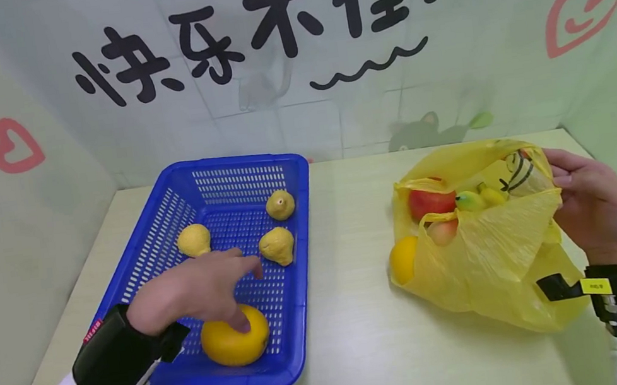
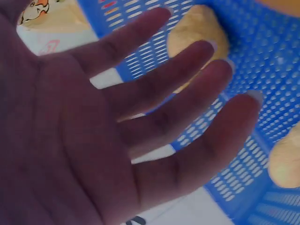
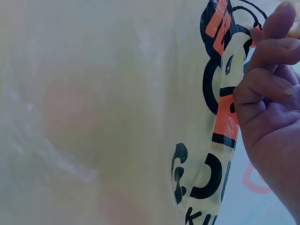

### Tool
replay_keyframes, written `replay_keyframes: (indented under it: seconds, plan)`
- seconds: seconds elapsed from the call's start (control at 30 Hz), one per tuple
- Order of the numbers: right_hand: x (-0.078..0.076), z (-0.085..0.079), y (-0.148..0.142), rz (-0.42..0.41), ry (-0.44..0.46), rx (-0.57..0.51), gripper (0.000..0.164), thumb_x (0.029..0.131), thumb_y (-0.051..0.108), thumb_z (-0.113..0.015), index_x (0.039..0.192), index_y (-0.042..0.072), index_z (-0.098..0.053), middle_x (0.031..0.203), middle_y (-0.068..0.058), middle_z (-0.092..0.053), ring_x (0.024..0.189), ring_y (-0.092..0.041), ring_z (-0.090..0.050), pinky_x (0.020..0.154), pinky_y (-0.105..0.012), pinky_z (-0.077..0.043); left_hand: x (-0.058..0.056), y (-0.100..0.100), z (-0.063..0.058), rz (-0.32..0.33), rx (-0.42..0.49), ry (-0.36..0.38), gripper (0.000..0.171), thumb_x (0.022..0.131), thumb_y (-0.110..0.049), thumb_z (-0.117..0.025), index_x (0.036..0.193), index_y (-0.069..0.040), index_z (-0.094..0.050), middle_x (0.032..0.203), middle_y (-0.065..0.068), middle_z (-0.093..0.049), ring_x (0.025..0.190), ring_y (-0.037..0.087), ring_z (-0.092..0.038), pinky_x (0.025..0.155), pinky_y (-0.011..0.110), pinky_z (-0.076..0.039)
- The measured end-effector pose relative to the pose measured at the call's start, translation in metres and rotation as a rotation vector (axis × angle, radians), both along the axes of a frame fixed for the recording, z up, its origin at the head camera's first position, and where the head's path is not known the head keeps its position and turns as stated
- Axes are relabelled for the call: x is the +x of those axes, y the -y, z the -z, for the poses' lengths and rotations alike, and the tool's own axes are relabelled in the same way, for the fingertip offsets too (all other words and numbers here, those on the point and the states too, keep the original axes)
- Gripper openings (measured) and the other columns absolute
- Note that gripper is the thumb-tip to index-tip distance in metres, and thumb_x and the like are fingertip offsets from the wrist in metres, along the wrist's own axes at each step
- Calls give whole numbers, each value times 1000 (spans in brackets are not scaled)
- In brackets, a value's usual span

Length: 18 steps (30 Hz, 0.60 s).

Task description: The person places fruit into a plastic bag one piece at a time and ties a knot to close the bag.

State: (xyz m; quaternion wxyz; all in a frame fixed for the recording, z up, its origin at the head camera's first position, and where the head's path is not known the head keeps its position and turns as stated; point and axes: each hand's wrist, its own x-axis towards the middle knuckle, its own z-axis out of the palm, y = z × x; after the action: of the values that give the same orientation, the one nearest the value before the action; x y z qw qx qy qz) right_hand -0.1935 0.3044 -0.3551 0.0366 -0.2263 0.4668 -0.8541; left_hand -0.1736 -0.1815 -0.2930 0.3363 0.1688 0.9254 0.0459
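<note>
My left hand [image 1: 205, 287] is over the blue basket [image 1: 306, 307], fingers spread and holding nothing. Its thumb overlaps a large yellow oval fruit [image 1: 235, 347] in the head view. Around it in the basket lie three small pale-yellow, pear-shaped fruits, one at the left [image 1: 194, 239], another at the right [image 1: 277, 247] and one farther back [image 1: 280, 204]. In the left wrist view the palm [image 2: 61, 126] hides part of the basket. My right hand [image 1: 595, 198] pinches the right rim of a yellow plastic bag [image 1: 499, 259], its mouth spread wide.
Inside the bag show a red fruit [image 1: 430, 203], a peach-coloured one [image 1: 442, 232] and a small green-yellow one [image 1: 469, 201]. An orange-yellow round fruit [image 1: 404, 260] is at the bag's left edge. A pale table [image 1: 356, 314] meets a lettered wall [image 1: 300, 123] behind.
</note>
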Motion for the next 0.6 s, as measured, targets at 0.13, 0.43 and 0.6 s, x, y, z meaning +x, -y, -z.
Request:
replay_keyframes:
  seconds: [0.13, 0.43, 0.6]
  plan:
    - [-1, 0, 1, -50, -14, -27, 63, 94, -6, 1, 141, -13, -39, 112, -19, -69, 87, -24, -66, 85, -28, -57, 1, 10, 14, 20, 60, 139, 68, 69, -25, -90, 128, -27, -56, 133, 6, -54, 115, 29, -53, 98, 57, -49]
    - [-1, 0, 1, -85, -7, -76, 69, 90, -6, 8, 143, -13, -35, 113, -21, -68, 88, -25, -65, 84, -30, -57, -1, 11, 36, 49, 50, 283, 66, 62, -3, -89, 116, -28, -61, 110, 1, -58, 101, 26, -52, 89, 52, -53]
    - [-2, 2, 1, -124, -1, -123, 70, 88, -5, 10, 144, -14, -32, 115, -23, -66, 91, -27, -65, 86, -31, -57, -3, 10, 37, 46, 31, 273, 65, 61, -9, -92, 116, -29, -63, 111, 2, -58, 102, 27, -52, 88, 53, -54]
